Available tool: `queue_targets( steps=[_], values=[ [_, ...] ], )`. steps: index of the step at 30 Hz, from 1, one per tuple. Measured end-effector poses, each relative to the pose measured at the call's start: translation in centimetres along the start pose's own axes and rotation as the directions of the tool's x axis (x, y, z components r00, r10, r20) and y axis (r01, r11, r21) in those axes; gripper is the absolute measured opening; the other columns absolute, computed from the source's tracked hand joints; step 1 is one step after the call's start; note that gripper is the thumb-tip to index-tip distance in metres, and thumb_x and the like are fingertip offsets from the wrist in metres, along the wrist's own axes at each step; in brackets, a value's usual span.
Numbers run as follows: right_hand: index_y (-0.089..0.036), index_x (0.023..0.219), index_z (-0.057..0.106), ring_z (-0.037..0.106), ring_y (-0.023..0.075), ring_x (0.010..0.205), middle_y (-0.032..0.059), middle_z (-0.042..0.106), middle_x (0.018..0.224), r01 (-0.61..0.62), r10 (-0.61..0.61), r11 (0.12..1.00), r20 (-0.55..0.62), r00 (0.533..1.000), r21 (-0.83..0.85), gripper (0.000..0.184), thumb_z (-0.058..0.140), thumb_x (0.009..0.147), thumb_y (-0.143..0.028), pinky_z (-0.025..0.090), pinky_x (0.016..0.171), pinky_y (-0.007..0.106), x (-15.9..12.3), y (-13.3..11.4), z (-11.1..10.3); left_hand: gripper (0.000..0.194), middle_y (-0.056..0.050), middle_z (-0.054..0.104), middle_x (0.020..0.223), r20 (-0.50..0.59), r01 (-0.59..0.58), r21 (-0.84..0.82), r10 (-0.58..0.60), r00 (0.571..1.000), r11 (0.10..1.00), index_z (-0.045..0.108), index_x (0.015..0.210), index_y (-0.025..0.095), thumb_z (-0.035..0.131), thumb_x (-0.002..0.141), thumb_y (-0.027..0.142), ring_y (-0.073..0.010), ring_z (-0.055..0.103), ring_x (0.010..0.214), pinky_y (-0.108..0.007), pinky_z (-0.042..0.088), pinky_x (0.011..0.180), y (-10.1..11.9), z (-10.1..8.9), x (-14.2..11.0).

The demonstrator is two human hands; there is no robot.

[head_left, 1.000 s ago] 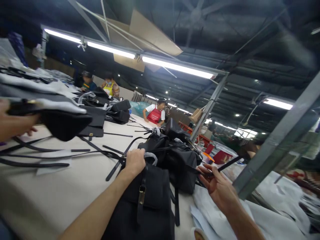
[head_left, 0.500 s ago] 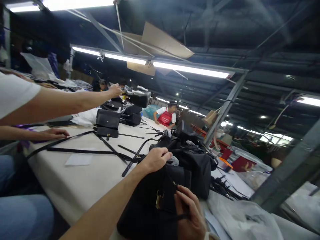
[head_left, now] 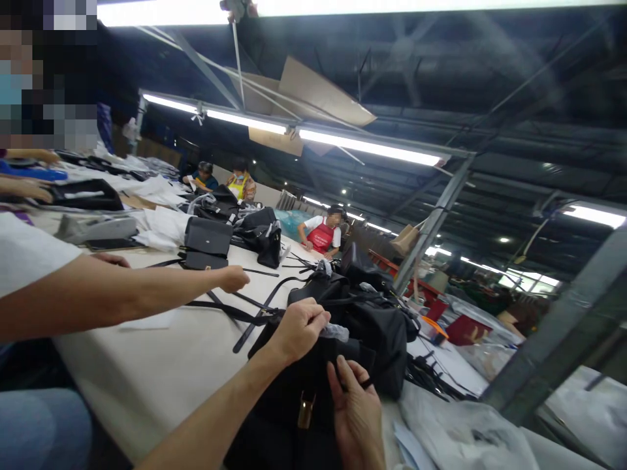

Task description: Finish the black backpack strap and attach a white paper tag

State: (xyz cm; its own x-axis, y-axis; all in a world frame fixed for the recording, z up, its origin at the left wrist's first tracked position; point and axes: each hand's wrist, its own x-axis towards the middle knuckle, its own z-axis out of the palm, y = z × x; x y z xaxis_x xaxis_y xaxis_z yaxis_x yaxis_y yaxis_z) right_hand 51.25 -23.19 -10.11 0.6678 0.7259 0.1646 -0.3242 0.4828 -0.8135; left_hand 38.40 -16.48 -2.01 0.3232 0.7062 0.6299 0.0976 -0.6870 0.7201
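head view: the left hand (head_left: 298, 333) was closed over the top of a black bag (head_left: 289, 418) lying on the table (head_left: 147, 372), brass clasp (head_left: 306, 410) showing, while the right hand (head_left: 355, 418) pinched a thin black strap (head_left: 365, 384) beside it.

On the worktop (head_left: 147, 385), a bag (head_left: 289, 418) lies at my 6 o'clock, with my left hand (head_left: 298, 333) on its top and my right hand (head_left: 357, 418) at its right edge. A second bag (head_left: 379, 339) sits just behind it at 1 o'clock. Straps (head_left: 255, 310) lie at 11 o'clock, with more bags (head_left: 208, 238) beyond them. A co-worker's arm (head_left: 132, 294) reaches in from 9 o'clock. Plastic sheets (head_left: 455, 431) lie right of the worktop at 4 o'clock, and a steel post (head_left: 553, 346) stands at 2 o'clock.
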Motion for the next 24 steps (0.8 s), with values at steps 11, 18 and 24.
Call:
queue_targets(
  steps=[11,18,24],
  values=[
    [-0.022,0.081,0.062,0.067,0.0165,0.089,-0.0021,0.067,0.088,0.031,-0.032,0.999,0.044,0.999,0.014,0.033,0.081,0.067,-0.044,0.061,0.078,0.029,-0.6,0.1,3.2,0.020,-0.002,0.060,0.071,-0.071,0.092,0.195,-0.079,0.994,0.977,0.063,0.069,0.019,0.054,0.087,0.020,-0.0182,0.055,0.074,-0.029,0.041,0.070,1.1,1.3,-0.1],
    [-0.023,0.109,0.070,0.054,0.0125,0.051,-0.0037,0.058,0.061,0.204,-0.165,0.772,0.119,0.979,-0.602,0.058,0.051,0.081,-0.070,0.050,0.046,0.023,-3.0,-2.2,-1.3,0.028,-0.006,0.067,0.084,-0.002,-0.117,0.299,0.123,0.992,0.947,0.071,0.091,0.021,0.043,0.095,0.023,-0.0185,0.060,0.078,-0.029,0.045,0.074,1.8,1.9,-2.3],
    [-0.022,0.102,0.075,0.070,0.0240,0.075,0.0067,0.076,0.089,0.126,-0.001,0.848,0.237,0.971,-0.514,0.048,0.068,0.074,-0.060,0.058,0.061,0.031,-4.8,0.5,-1.7,0.021,-0.007,0.073,0.088,-0.009,0.207,-0.424,-0.233,0.972,0.882,0.073,0.094,0.015,0.057,0.084,0.024,-0.0167,0.066,0.075,-0.027,0.052,0.070,0.5,2.1,-4.9]
  ],
)
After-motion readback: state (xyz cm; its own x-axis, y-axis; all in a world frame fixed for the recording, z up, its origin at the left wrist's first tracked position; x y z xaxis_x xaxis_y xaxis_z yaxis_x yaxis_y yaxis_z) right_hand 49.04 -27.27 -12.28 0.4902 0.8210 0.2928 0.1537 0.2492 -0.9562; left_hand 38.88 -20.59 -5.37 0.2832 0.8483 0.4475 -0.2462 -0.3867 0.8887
